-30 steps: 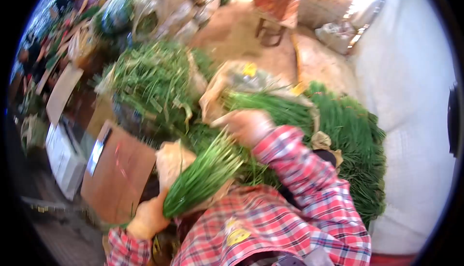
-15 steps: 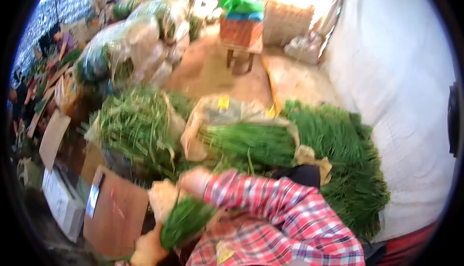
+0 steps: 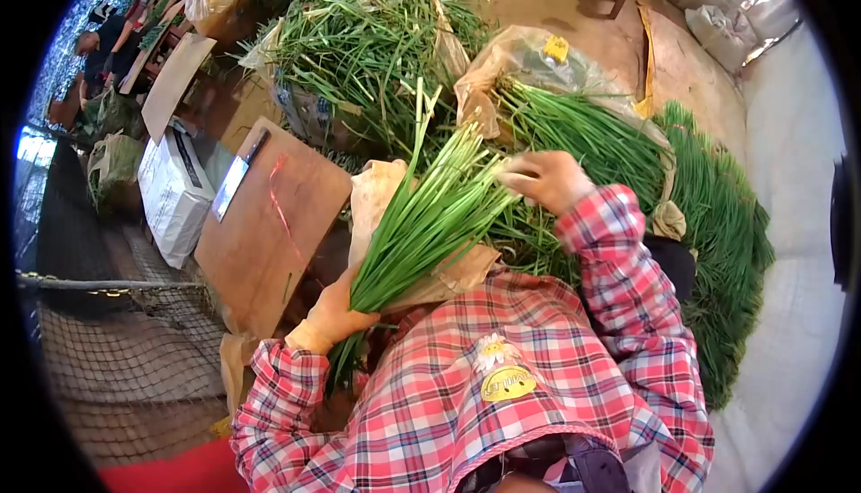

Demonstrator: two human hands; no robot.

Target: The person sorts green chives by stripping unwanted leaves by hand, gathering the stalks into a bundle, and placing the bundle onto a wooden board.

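Observation:
My left hand (image 3: pixel 334 314) is wrapped round the leafy lower part of a bunch of garlic chives (image 3: pixel 421 224), which slants up and to the right with its pale stem ends on top. Beside those ends is my right hand (image 3: pixel 549 181), slightly blurred, with thumb and fingers curled together in a pinch; whatever is between the fingertips is too small to make out. Beneath the bunch, brown wrapping (image 3: pixel 453 278) lies over my lap. Beyond my right hand, more garlic chives (image 3: pixel 574 125) fill a lined bag (image 3: pixel 525 45).
A loose heap of green leaves (image 3: pixel 359 45) stands ahead. Left are a wooden board (image 3: pixel 287 206) with a knife (image 3: pixel 235 186) at its edge, and a white box (image 3: pixel 175 193). Stacked chives (image 3: pixel 717 251) run along the right wall. Another person (image 3: pixel 108 45) sits far left.
My view has swung downward and left. The bunch now points stem ends up and away, and my right hand has moved off its middle to the right, beside the stem ends.

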